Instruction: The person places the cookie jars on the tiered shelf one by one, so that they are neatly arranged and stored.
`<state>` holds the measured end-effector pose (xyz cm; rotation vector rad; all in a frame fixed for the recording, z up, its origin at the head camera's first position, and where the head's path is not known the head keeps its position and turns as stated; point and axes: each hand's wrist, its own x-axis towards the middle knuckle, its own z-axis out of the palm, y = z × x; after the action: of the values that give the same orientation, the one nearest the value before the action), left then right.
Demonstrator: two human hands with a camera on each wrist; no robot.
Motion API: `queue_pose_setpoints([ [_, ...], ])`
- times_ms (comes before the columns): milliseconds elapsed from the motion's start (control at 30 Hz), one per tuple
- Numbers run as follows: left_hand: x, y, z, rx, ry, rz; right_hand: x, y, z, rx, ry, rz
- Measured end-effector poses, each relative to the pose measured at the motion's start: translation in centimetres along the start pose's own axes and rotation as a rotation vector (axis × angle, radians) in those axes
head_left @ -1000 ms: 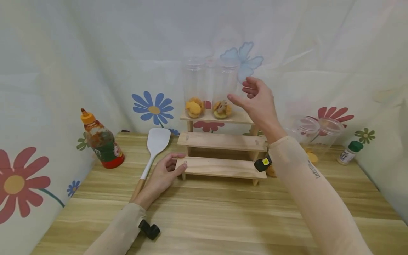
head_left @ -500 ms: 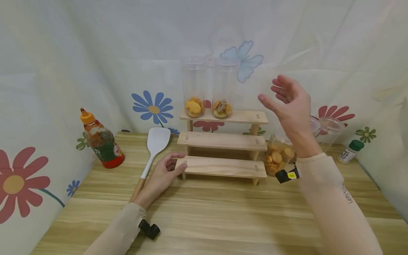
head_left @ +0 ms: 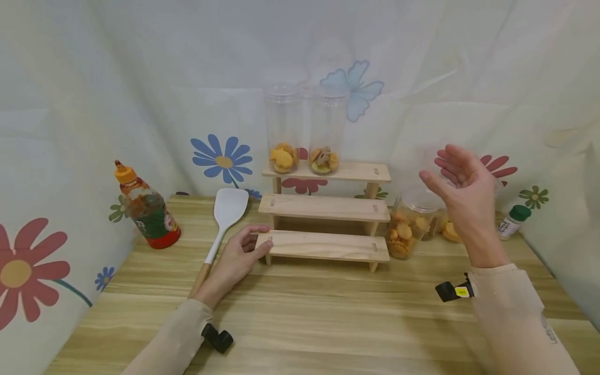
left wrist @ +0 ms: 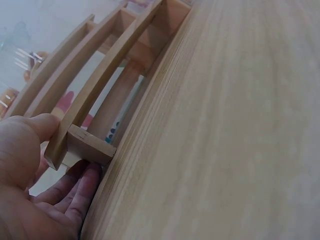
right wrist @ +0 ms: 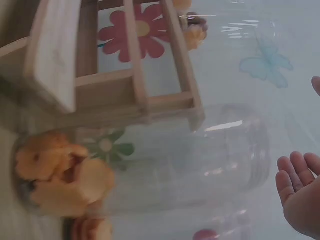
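Observation:
My left hand [head_left: 236, 262] grips the left end of the lowest step of a three-tier wooden shelf rack [head_left: 323, 246]. In the left wrist view its thumb lies on the board [left wrist: 95, 92] and the fingers are curled below, by the leg. My right hand [head_left: 471, 203] is raised on the right, holding nothing, its fingers loosely bent and thumb apart. Nearest to it stands a clear jar of cookies [head_left: 405, 229] on the table. More clear jars behind it are partly hidden by the hand. On the top tier stand two clear jars, the left jar [head_left: 283, 156] and the right jar [head_left: 324, 159], each with a few snacks at the bottom.
A white spatula [head_left: 231, 205] with a wooden handle lies left of the rack. Further left stands a sauce bottle [head_left: 152, 216] with an orange cap. A small green-capped shaker [head_left: 513, 222] is at the far right. A flowered curtain [head_left: 187, 67] surrounds the wooden table [head_left: 319, 323].
My right hand has moved right and then down, away from the top-tier jars to above the jars on the right. The left hand has stayed at the rack.

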<state>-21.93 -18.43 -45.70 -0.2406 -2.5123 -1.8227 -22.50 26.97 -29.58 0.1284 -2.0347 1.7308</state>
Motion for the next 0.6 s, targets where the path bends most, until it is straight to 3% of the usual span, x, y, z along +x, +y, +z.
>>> queue_pose_setpoints([
  [300,-0.1,-0.1,-0.1,-0.004,0.001,-0.008,-1.9,3.9,-0.7,0.055,-0.019,0.031],
  [600,0.0,-0.2,-0.1,-0.007,-0.005,0.003,-2.8,6.0,-0.6,-0.021,-0.059,0.089],
])
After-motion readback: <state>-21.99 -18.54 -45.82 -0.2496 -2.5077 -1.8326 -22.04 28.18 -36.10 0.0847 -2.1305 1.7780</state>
